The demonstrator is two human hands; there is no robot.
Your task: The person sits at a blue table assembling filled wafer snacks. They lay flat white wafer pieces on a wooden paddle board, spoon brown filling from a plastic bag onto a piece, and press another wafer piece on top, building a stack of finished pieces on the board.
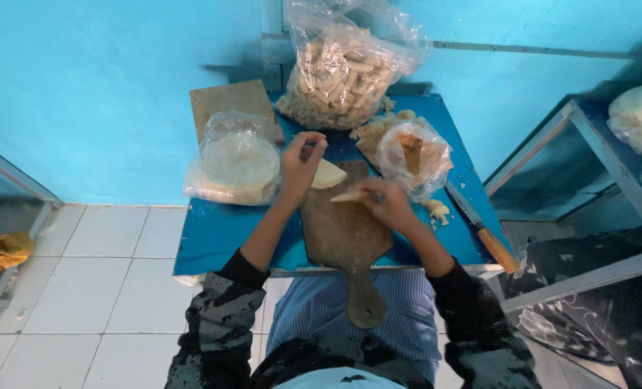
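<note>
Turquoise walls and white floor tiles surround a small blue table [213, 234]; landmark = wooden paddle board [344, 230] at its centre, handle twd the person. Far left of board, on a side ledge: crumpled yellow cloth [7, 248]. Left of board: clear bag of round flat wrappers [238, 162], w/ a plain wooden slab [231, 101] behind it. Left hand [299, 162] hovers at board's upper-left corner, fingers loosely curled, thumb & forefinger apart, holding nothing; a folded pale wrapper [327, 175] lies just beside it on the board. Right hand [386, 202] over board's upper right, fingers pinching a pale wrapper piece [348, 194]. Behind board: big bag of rolled pieces [342, 75]. Right of board: small bag w/ brown filling [412, 155], then 1 knife [483, 230] w/ wooden handle at table edge.
</note>
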